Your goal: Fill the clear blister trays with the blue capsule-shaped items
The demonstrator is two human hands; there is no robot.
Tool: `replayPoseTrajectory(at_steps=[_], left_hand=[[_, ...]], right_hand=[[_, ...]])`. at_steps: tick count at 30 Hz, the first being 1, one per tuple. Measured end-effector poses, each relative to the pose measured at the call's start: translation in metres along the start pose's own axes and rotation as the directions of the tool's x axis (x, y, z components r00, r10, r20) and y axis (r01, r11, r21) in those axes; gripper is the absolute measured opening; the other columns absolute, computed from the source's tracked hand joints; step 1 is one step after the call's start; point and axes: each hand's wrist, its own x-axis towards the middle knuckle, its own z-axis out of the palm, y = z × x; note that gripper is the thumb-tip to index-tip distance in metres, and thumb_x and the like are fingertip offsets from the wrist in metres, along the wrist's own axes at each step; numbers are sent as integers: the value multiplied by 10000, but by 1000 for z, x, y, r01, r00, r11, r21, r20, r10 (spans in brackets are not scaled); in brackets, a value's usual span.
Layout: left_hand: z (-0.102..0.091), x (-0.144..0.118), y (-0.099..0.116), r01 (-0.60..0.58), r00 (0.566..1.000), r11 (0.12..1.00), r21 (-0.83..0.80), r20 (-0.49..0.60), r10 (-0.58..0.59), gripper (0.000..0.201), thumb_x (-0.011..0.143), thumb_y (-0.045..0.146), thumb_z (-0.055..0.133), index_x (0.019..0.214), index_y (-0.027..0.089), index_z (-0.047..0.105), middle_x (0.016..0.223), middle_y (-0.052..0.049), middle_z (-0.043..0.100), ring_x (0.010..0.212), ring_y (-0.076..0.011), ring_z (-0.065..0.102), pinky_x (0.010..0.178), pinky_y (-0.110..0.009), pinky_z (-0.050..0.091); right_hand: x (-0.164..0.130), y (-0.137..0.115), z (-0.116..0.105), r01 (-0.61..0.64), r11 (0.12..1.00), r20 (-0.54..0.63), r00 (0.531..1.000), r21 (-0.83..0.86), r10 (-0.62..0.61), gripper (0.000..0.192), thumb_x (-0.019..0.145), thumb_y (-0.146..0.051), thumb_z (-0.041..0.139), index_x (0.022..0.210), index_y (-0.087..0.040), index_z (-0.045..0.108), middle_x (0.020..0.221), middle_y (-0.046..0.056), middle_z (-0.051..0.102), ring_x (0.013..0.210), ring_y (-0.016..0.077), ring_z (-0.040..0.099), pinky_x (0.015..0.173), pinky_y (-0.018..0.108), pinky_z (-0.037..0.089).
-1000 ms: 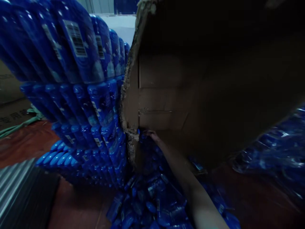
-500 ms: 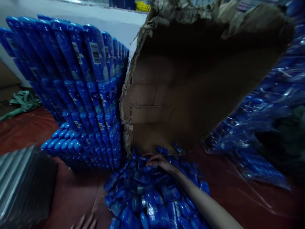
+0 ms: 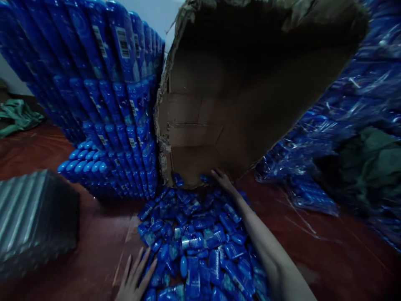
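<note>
A heap of loose, glossy blue bottles (image 3: 192,240) with printed labels lies on the red floor in front of me. Behind it a big torn-edged cardboard box (image 3: 194,133) rests on its side, its mouth towards me. My right hand (image 3: 223,179) reaches over the heap to the box's lower lip, fingers stretched out. Beside those fingertips is a small blue bottle (image 3: 205,177); whether they touch it I cannot tell. Another blue bottle (image 3: 178,179) lies inside the box's left corner. My left hand (image 3: 136,274) has its fingers spread at the heap's near left edge, holding nothing.
Tall stacked rows of blue bottles (image 3: 109,100) with barcodes rise left of the box. A grey ridged block (image 3: 40,217) stands at the left, with green cloth (image 3: 19,115) beyond. Plastic-wrapped blue packs (image 3: 351,96) and a dark green bundle (image 3: 372,163) fill the right.
My right hand has moved from the back of the heap to the box's lip. My left hand has come further into view, up to the heap. The view has tilted downward.
</note>
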Motion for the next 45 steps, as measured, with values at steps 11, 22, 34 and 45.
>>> replayPoseTrajectory(at_steps=[11, 22, 34, 45], left_hand=[[-60, 73, -25, 171, 984, 923, -346, 5, -181, 495, 939, 247, 375, 1424, 306, 299, 1476, -50, 335, 1355, -229, 337, 1091, -444, 357], [4, 303, -12, 98, 994, 975, -201, 63, -86, 303, 911, 150, 419, 1133, -3, 557, 1108, -207, 588, 1102, -263, 541, 943, -466, 451], [-16, 194, -9, -82, 980, 983, -164, 164, 109, 431, 862, 122, 452, 1279, 217, 507, 1329, -82, 494, 1224, -244, 464, 1046, -445, 411], [-90, 48, -12, -213, 972, 925, -314, 26, 233, 495, 934, 259, 388, 1420, 306, 308, 1463, -34, 357, 1316, -206, 396, 1041, -376, 439]], right_hand=[[-77, -69, 54, 356, 933, 459, 839, -54, -294, 491, 769, -63, 546, 1205, -278, 609, 1281, 36, 561, 1219, 192, 471, 1078, 370, 319], [-68, -44, -19, 247, 964, 309, 928, -96, -207, 293, 884, -250, 464, 1073, -183, 677, 1028, 77, 693, 964, 213, 636, 871, 355, 482], [-13, -18, 28, 233, 968, 300, 934, -94, -196, 172, 708, -42, 524, 704, -145, 661, 681, 35, 638, 700, 131, 558, 742, 231, 427], [-137, -54, -56, 46, 991, -58, 998, 122, -39, 157, 718, -134, 542, 820, -163, 657, 873, 26, 636, 787, 128, 574, 780, 253, 442]])
